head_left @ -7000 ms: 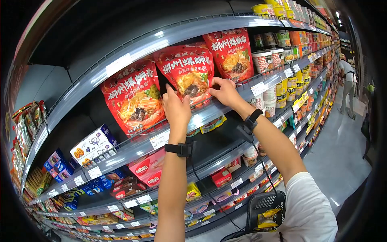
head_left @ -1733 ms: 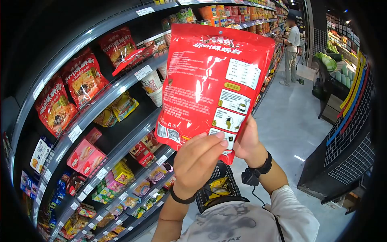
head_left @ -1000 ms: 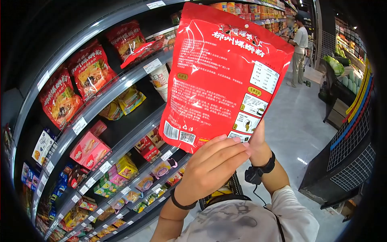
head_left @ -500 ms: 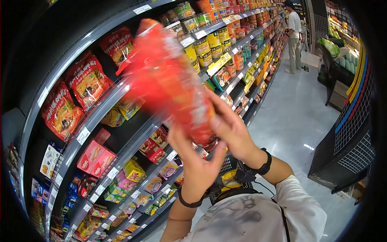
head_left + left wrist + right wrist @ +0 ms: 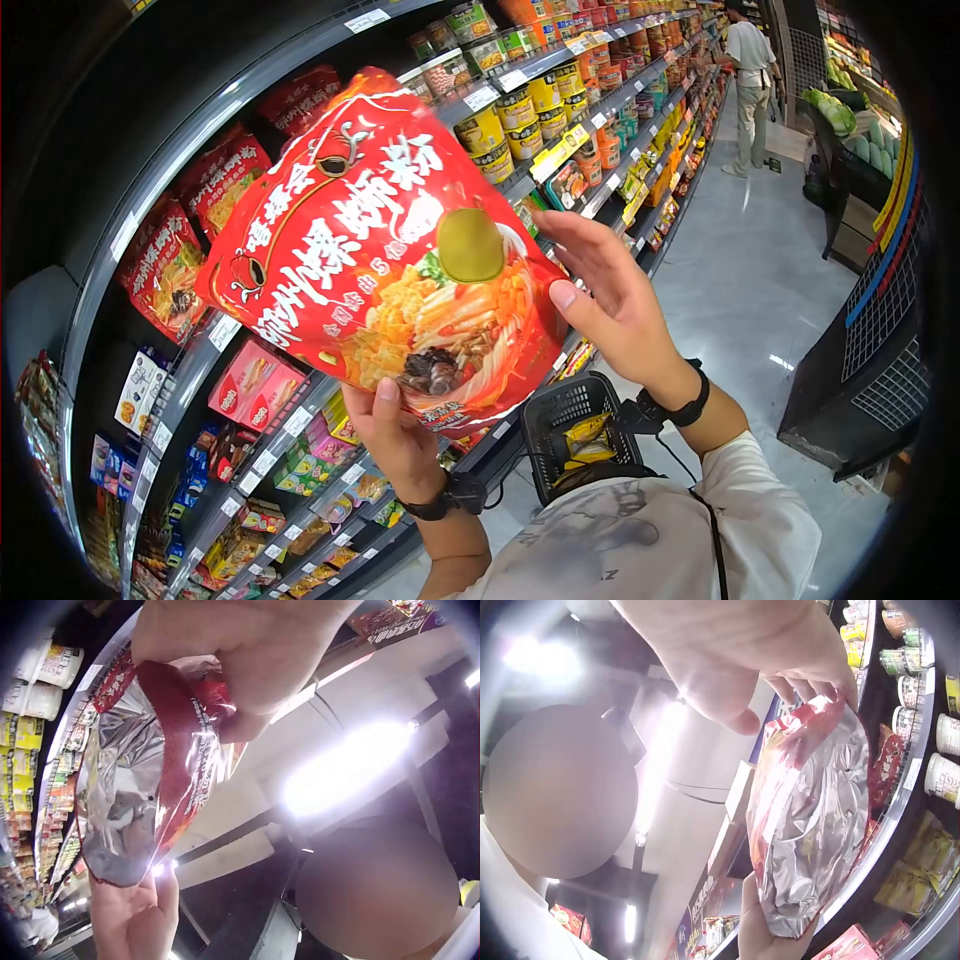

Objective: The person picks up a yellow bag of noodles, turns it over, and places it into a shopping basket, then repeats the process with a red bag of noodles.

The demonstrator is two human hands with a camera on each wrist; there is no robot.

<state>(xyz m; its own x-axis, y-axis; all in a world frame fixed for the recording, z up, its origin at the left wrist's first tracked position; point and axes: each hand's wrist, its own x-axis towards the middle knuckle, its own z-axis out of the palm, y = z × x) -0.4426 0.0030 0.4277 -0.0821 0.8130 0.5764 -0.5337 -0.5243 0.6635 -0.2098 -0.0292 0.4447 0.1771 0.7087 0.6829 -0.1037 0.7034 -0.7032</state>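
Note:
A big red bag of Liuzhou luosifen noodles [image 5: 400,240] is held up tilted in the head view, its printed front with the noodle picture facing me. My left hand [image 5: 400,445] grips its bottom edge, thumb on the front and fingers behind. At the right edge is my right hand [image 5: 620,315], fingers extended and thumb tip at the side of the bag. Both wrist views show the bag's silver folded base [image 5: 810,832]. In the right wrist view, the right thumb stands off the bag while the fingers reach behind it.
Matching red bags [image 5: 165,270] stand on the shelf behind, above price tags and a pink wafer box [image 5: 255,385]. Cup noodles [image 5: 485,140] line the shelves farther along. A black basket [image 5: 555,405] holds yellow packets below. Another person [image 5: 750,90] stands down the aisle.
The bag came off the shelf in both hands, showed its text-covered back, then was turned over to its front. My right hand has loosened along the side edge.

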